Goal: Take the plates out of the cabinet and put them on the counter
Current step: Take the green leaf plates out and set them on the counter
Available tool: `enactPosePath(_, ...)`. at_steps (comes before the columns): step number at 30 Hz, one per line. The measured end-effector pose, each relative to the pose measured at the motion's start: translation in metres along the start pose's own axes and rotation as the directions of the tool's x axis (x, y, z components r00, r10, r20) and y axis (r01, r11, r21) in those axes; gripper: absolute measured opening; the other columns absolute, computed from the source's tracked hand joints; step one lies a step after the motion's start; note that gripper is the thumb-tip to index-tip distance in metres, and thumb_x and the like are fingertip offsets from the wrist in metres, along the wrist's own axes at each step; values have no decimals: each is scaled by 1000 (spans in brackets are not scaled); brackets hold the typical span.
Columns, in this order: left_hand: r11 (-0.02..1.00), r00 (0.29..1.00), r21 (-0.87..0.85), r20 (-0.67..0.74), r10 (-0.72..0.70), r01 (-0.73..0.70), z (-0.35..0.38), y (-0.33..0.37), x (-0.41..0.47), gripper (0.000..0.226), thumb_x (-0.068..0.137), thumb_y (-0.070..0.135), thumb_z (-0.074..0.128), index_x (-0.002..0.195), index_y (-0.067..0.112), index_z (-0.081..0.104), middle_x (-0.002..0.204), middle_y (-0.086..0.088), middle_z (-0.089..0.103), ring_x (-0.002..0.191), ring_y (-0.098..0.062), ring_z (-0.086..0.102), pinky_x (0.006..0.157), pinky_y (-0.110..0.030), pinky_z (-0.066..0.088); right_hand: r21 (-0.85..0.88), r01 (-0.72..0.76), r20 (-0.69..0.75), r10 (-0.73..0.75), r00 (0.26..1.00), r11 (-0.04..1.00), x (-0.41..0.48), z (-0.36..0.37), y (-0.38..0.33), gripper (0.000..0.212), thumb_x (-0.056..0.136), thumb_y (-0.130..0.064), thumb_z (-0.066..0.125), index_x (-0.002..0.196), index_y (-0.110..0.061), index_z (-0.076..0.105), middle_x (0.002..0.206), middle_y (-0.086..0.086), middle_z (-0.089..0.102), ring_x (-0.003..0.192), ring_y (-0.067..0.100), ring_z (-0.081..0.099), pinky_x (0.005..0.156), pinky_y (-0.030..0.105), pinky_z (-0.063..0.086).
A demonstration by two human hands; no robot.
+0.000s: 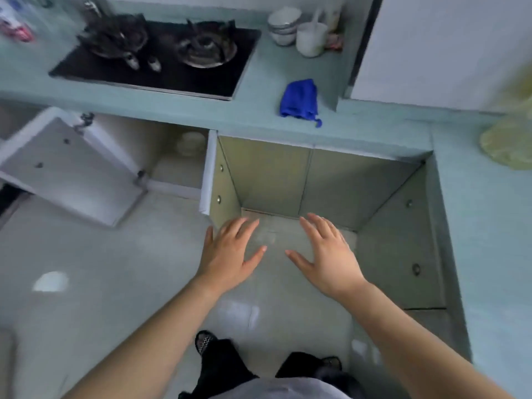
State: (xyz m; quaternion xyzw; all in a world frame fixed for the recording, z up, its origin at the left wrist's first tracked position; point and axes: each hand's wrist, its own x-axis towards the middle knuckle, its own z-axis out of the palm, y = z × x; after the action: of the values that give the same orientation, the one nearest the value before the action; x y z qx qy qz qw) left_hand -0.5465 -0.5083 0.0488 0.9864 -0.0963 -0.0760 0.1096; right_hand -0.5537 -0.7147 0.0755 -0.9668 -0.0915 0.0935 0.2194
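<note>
A low cabinet [178, 168] under the counter stands with its white door [72, 171] swung wide to the left. Inside, at the back, sits a pale stack of dishes [190, 143], blurred and half in shadow. The light green counter [253, 110] runs along above it. My left hand [227, 253] and my right hand [328, 254] hover side by side over the floor, right of the cabinet opening, palms down, fingers spread, holding nothing.
A black gas hob [161, 56] with two burners sits on the counter. A blue cloth [300, 100] lies near the counter's front edge. Stacked white bowls [283, 25] and a white cup [311, 38] stand at the back. A yellowish bag [509, 139] is at the right.
</note>
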Motion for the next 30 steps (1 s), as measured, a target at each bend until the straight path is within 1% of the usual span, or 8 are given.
enactPosePath(3, 993, 993, -19, 2, -118, 118, -16, -86, -25, 75, 79, 65, 14, 140, 27, 35, 146, 1, 37, 135, -20, 32, 108, -55, 22, -34, 88, 36, -87, 996, 996, 39, 35, -79, 72, 82, -62, 39, 134, -12, 41, 143, 10, 40, 132, 30, 35, 109, 41, 29)
enactPosePath(5, 984, 984, -21, -16, -177, 177, -31, -146, -36, 77, 77, 65, 9, 141, 28, 31, 148, 3, 33, 137, -18, 27, 109, -54, 19, -30, 131, 58, -129, 990, 991, 65, 57, -132, 71, 83, -60, 43, 135, -12, 39, 143, 9, 39, 133, 28, 33, 110, 38, 27)
enactPosePath(8, 974, 972, -13, -71, -226, 225, -53, -225, -46, 73, 80, 64, 11, 141, 29, 31, 148, 4, 34, 137, -17, 28, 109, -53, 20, -4, 188, 96, -187, 978, 982, 102, 84, -203, 75, 84, -64, 39, 139, -14, 34, 147, 6, 33, 137, 24, 27, 112, 37, 25)
enactPosePath(12, 961, 955, -24, -112, -276, 275, -79, -304, -38, 69, 82, 62, 17, 139, 28, 35, 145, 2, 39, 135, -18, 33, 108, -53, 24, 7, 229, 116, -229, 967, 973, 156, 106, -268, 71, 86, -58, 43, 141, -16, 30, 150, 3, 28, 139, 23, 23, 113, 39, 26)
enactPosePath(15, 962, 954, -25, -122, -274, 273, -92, -353, -15, 66, 83, 61, 21, 137, 27, 38, 143, 2, 42, 132, -18, 37, 106, -52, 29, -1, 245, 134, -243, 961, 969, 202, 119, -300, 69, 87, -57, 42, 142, -18, 28, 150, 2, 26, 139, 21, 20, 113, 38, 26)
enactPosePath(19, 968, 963, -32, -100, -249, 247, -103, -417, 41, 64, 85, 60, 20, 136, 28, 38, 140, -1, 45, 128, -21, 42, 102, -51, 35, -25, 246, 160, -239, 958, 969, 276, 136, -330, 68, 87, -58, 40, 142, -19, 26, 151, 0, 24, 139, 20, 19, 109, 39, 28)
enactPosePath(23, 970, 968, -14, -60, -242, 241, -106, -481, 111, 66, 84, 61, 16, 137, 28, 37, 140, -1, 45, 130, -21, 40, 106, -53, 30, -39, 260, 172, -250, 953, 965, 362, 159, -354, 67, 87, -57, 40, 141, -19, 27, 151, 0, 24, 139, 20, 20, 108, 39, 29)
enactPosePath(30, 966, 966, -20, -8, -258, 258, -94, -583, 198, 67, 83, 60, 15, 139, 28, 35, 140, -1, 44, 131, -22, 38, 107, -55, 27, -78, 249, 301, -215, 929, 965, 489, 211, -393, 66, 89, -58, 35, 142, -22, 21, 152, -3, 18, 140, 18, 16, 108, 39, 30)
